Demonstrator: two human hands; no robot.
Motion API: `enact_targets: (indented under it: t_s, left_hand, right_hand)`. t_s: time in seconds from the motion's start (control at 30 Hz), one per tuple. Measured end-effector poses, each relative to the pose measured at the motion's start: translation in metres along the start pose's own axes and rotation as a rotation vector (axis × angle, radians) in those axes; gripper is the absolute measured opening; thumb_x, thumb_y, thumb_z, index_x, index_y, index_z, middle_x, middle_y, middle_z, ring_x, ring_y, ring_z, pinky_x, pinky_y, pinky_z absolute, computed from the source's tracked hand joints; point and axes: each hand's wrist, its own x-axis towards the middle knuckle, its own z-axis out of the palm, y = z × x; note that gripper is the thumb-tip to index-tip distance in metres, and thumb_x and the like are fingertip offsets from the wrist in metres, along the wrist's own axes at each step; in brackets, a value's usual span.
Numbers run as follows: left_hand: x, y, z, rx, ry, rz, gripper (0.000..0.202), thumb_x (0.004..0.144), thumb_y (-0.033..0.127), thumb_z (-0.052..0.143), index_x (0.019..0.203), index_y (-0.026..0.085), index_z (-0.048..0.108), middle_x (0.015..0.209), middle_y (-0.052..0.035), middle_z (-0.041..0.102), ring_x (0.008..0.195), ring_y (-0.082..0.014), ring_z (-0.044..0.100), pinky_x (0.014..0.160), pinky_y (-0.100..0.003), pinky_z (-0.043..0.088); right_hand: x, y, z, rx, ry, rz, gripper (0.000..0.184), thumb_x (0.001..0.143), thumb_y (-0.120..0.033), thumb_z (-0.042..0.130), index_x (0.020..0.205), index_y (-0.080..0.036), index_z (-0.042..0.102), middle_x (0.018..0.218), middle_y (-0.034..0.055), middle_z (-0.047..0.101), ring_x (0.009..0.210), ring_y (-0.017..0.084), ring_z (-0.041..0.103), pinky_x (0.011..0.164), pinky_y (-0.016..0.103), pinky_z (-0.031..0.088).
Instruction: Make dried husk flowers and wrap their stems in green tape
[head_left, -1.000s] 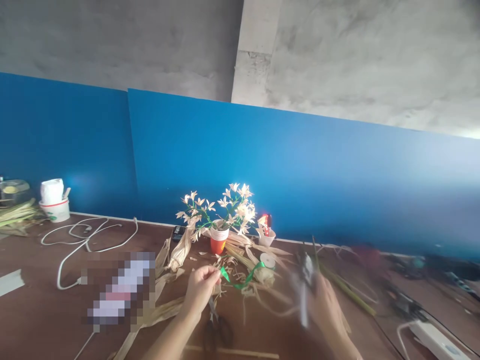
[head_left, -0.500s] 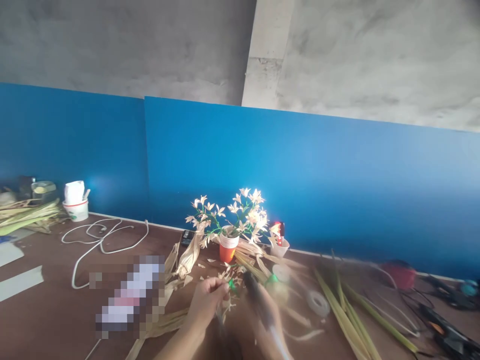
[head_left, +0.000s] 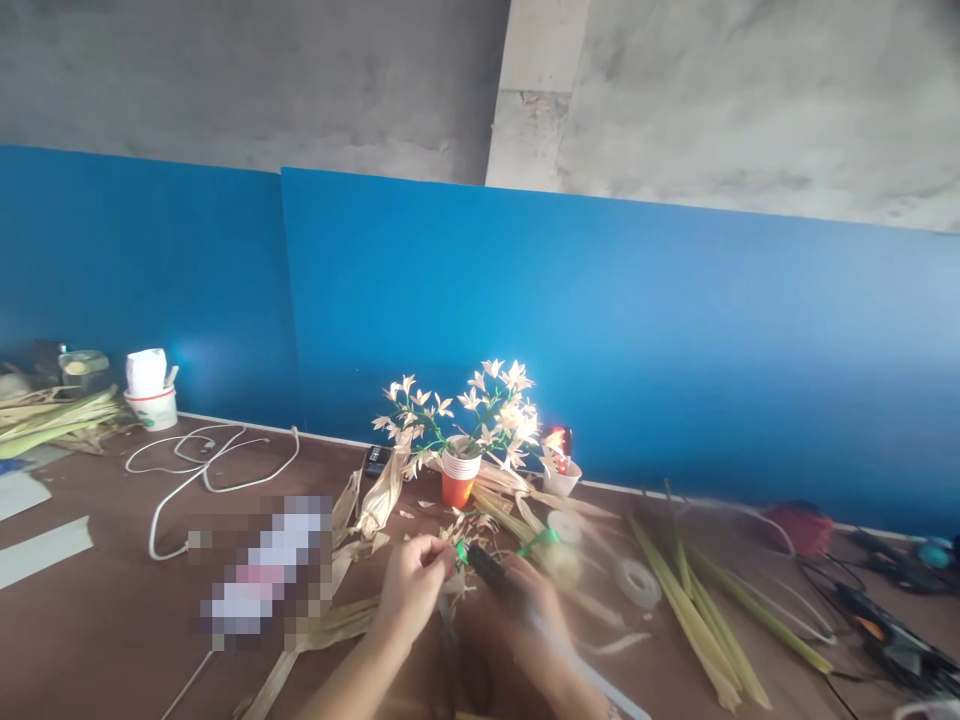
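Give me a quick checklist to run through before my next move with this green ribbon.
1. Ribbon gripped: ok, its end is pinched in your left hand.
2. Dark tool held: ok, it's in your right hand, front end toward the ribbon.
3. Tool apart from ribbon: cannot tell, they're very close and the tool is blurred.
4. Cup steady: ok, it stands upright beyond your hands, with the flowers in it.
5. Surface free of scraps: not ok, pale bits lie just beyond your left hand.
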Motion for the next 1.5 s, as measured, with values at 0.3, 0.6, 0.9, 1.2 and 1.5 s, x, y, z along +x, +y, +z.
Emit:
enact_targets:
  t_s: [0.3,0.6,0.9,1.2,1.5]
  left_hand:
    - [-0.003,0.007,0.002,-0.081,-0.001,-0.074,0.028,0.065,0.041,0.059,0.054,0.015,0.063,0.048,-0.0004,0.055,0.046,-0.0122,0.043,0.045,-0.023,0.029]
    - [-0.007,0.003,0.003,0.061,0.026,0.084,0.027,0.074,0.039,0.056,0.064,0.016,0.065,0.059,-0.0027,0.063,0.058,-0.0181,0.055,0.056,-0.024,0.038]
    - [-0.011,0.004,0.006,0.117,0.026,0.114,0.027,0.077,0.037,0.054,0.067,0.016,0.066,0.061,-0.0048,0.067,0.060,-0.0205,0.058,0.056,-0.025,0.039]
    - [-0.015,0.004,0.010,0.072,0.041,0.120,0.030,0.079,0.038,0.052,0.079,0.013,0.068,0.065,-0.0066,0.068,0.056,-0.0191,0.057,0.053,-0.025,0.041]
    - [-0.015,0.005,0.008,0.020,0.110,0.122,0.026,0.077,0.038,0.058,0.076,0.015,0.069,0.067,-0.0052,0.069,0.059,-0.0181,0.059,0.055,-0.024,0.041]
  right_hand:
    - [-0.001,-0.003,0.000,-0.087,-0.028,-0.008,0.014,0.075,-0.027,0.063,0.067,-0.016,0.061,0.069,0.0020,0.057,0.063,0.016,0.052,0.055,0.025,0.041]
    - [0.000,-0.003,0.002,0.053,0.017,0.026,0.016,0.076,-0.028,0.061,0.066,-0.015,0.059,0.066,0.0028,0.057,0.063,0.016,0.051,0.055,0.025,0.041]
    - [0.000,-0.001,0.004,0.130,0.055,0.051,0.017,0.073,-0.029,0.063,0.064,-0.016,0.058,0.066,0.0027,0.057,0.063,0.016,0.050,0.057,0.026,0.042]
    - [-0.007,-0.004,0.015,0.430,0.063,0.284,0.024,0.067,-0.034,0.070,0.061,-0.017,0.053,0.052,-0.0019,0.050,0.049,0.011,0.040,0.047,0.025,0.037]
    - [-0.009,-0.023,0.017,0.448,0.041,0.430,0.034,0.066,-0.038,0.070,0.052,-0.017,0.047,0.043,-0.0043,0.043,0.043,0.009,0.038,0.043,0.022,0.032]
